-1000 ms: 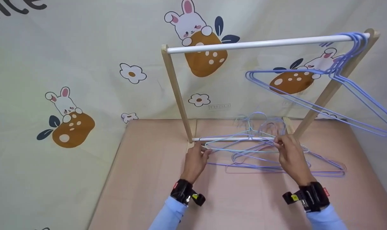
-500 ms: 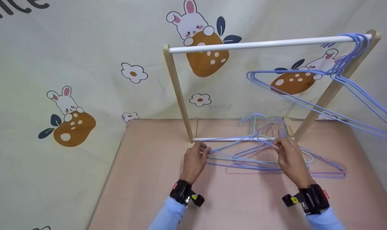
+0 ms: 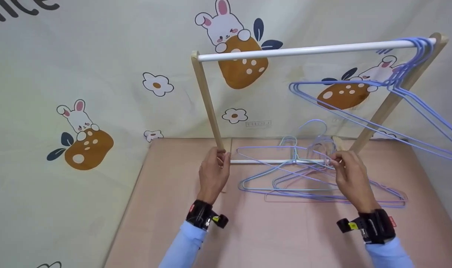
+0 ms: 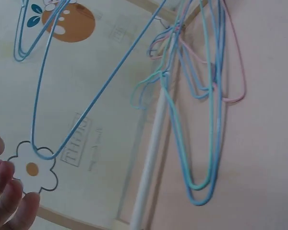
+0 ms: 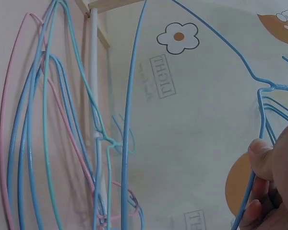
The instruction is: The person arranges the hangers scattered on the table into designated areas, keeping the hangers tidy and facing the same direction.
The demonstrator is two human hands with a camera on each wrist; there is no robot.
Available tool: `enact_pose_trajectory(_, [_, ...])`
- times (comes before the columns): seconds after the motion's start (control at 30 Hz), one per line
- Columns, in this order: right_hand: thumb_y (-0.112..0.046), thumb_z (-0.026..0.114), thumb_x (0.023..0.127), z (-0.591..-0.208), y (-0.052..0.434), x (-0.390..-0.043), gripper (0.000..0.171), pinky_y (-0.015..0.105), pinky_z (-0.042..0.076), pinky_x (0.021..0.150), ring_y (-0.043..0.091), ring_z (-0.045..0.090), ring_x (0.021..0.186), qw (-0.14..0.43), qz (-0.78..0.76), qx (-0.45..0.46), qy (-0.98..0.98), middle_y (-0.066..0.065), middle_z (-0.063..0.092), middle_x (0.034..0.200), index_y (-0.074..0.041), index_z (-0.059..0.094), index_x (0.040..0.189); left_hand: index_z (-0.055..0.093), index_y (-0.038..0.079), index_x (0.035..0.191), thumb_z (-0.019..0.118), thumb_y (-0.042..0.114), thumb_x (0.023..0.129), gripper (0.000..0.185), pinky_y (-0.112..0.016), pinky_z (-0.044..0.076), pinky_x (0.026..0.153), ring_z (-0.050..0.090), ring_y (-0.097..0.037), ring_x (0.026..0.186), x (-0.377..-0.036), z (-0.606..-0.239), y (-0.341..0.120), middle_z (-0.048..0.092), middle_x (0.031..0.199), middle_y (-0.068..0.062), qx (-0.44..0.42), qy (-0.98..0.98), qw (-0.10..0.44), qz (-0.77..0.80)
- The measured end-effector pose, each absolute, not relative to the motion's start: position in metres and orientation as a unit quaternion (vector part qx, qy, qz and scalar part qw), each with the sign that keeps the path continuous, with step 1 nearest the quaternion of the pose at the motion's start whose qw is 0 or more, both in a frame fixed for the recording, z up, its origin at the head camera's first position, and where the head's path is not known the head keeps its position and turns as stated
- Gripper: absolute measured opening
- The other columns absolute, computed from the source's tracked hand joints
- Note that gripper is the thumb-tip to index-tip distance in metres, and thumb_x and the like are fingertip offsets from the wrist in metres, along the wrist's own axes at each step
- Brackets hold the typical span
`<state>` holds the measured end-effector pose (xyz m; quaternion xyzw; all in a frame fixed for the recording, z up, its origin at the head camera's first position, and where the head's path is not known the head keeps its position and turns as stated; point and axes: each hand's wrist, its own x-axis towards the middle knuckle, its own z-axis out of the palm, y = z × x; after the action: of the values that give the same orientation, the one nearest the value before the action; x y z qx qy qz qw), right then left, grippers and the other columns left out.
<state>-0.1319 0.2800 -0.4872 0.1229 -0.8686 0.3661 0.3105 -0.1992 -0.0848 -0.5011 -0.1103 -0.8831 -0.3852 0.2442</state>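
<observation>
— Behind everything hangs a pale backdrop [image 3: 99,56] printed with rabbits, flowers and orange mushrooms; dark letters at its top-left corner are cut off and seem to end in "ice". A small stamped mark on it, near the rack's foot, looks like "DIGHI" in the right wrist view, though I wouldn't swear to it.

— And the big pieces?

— A pink surface [image 3: 173,223] carries a wooden rack [image 3: 205,100] with a white rail [image 3: 304,49]. Blue hung hangers [image 3: 378,111] sit bunched at the rail's right end.

— Where's the one being handled?

— The lifted hanger [image 3: 270,149], thin blue wire, is raised just above a loose pile of hangers [image 3: 322,186] — blue, teal, pink — lying by the rack's bottom bar. The right hand [image 3: 350,175] pinches it at the neck below the hook. The left hand [image 3: 212,173] is at its far corner, beside the rack's post; whether its fingers actually grip the wire I cannot tell.

— How will it handle?

— Very light, I'd judge, and springy rather than stiff — the coating looks smooth, so it may slip. Hooks snag easily on their neighbours. The neck seems the surest hold.
</observation>
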Motion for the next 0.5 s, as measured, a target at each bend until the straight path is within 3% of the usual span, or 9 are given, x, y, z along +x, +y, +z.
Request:
enact_pose_trajectory(0.2, [0.009,0.062,0.085,-0.473,0.291,-0.13,0.011,0.025,0.03,0.058,0.014,0.04,0.071,0.328,0.365,0.115,-0.864,0.007,0.051,0.081,0.002,0.059,0.093,0.05,0.004,0.107,0.062,0.024,0.091,0.028,-0.022,0.05,0.063,0.05,-0.016,0.082,-0.221,-0.475,-0.098,0.048,0.094,-0.004,-0.092,-0.854,0.302,-0.414])
enact_pose_trajectory(0.37, [0.008,0.062,0.085,-0.464,0.298,-0.129,0.011,0.023,0.03,0.058,0.014,0.041,0.071,0.339,0.355,0.117,-0.864,0.006,0.052,0.081,0.002,0.06,0.094,0.042,0.005,0.129,0.059,0.026,0.093,0.045,-0.028,0.05,0.081,0.05,-0.021,0.108,-0.234,-0.46,-0.107,0.047,0.121,-0.006,-0.093,-0.843,0.288,-0.443])
enact_pose_trajectory(0.5, [0.008,0.063,0.084,-0.459,0.302,-0.127,0.011,0.022,0.03,0.058,0.013,0.041,0.07,0.347,0.354,0.113,-0.861,0.006,0.053,0.08,0.003,0.06,0.093,0.035,0.008,0.141,0.055,0.026,0.095,0.053,-0.029,0.048,0.089,0.047,-0.02,0.119,-0.24,-0.45,-0.106,0.044,0.135,-0.003,-0.104,-0.841,0.257,-0.464])
